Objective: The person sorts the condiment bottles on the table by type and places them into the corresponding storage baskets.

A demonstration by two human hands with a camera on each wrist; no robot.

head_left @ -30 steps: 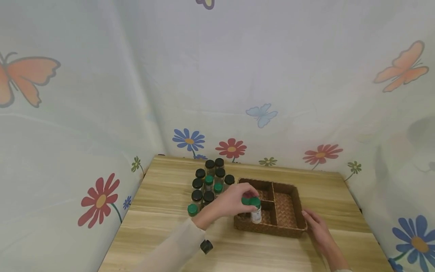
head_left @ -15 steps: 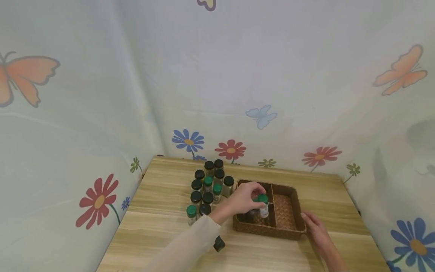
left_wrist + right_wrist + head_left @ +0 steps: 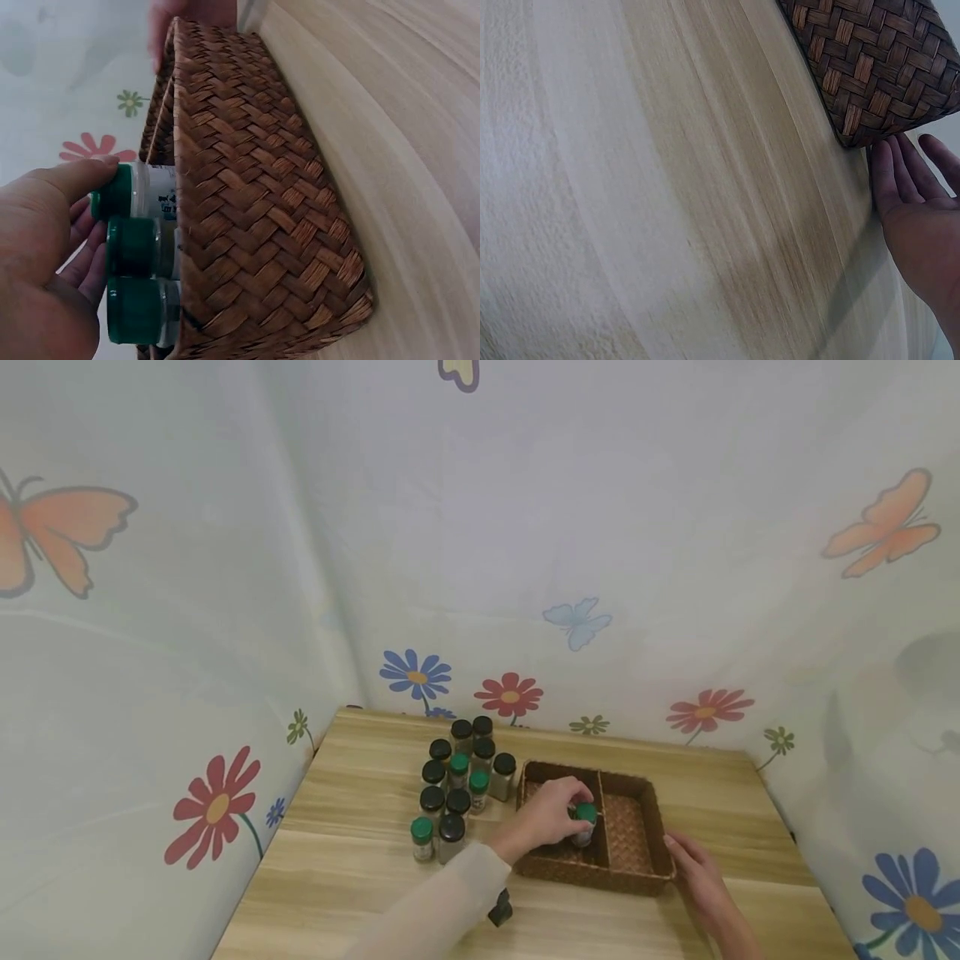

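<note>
Inside a woven basket [image 3: 592, 877], a left hand [image 3: 551, 814] holds a green-capped jar [image 3: 585, 814]

From where I stand, the basket lies flat on a wooden table [image 3: 322, 868]. It has one long compartment on the right and two shorter ones on the left. The held jar is in the front-left compartment, about upright, close to the long divider [image 3: 607, 852].

The left thumb presses one side of the jar's cap while the other fingers bend round behind it, partly hidden, making a narrow pinch. Two more green-capped jars [image 3: 137, 311] stand in a row just beside it, their caps showing above the rim. The held cap reaches slightly higher than theirs.

At the basket's right end, the right hand [image 3: 697, 872] touches the outer wall with nearly straight fingers, thumb held apart, gripping nothing.

Left of the basket, a cluster of black-capped jars [image 3: 432, 799] stands on the table, with a few green caps among them, one at the front corner [image 3: 422, 829].

I judge this to be the placing step of sorting jars into the basket. The next move seems to call for lowering this jar level with its neighbours, loosening the pinch and lifting away without tipping them, while the right hand steadies the basket.
</note>
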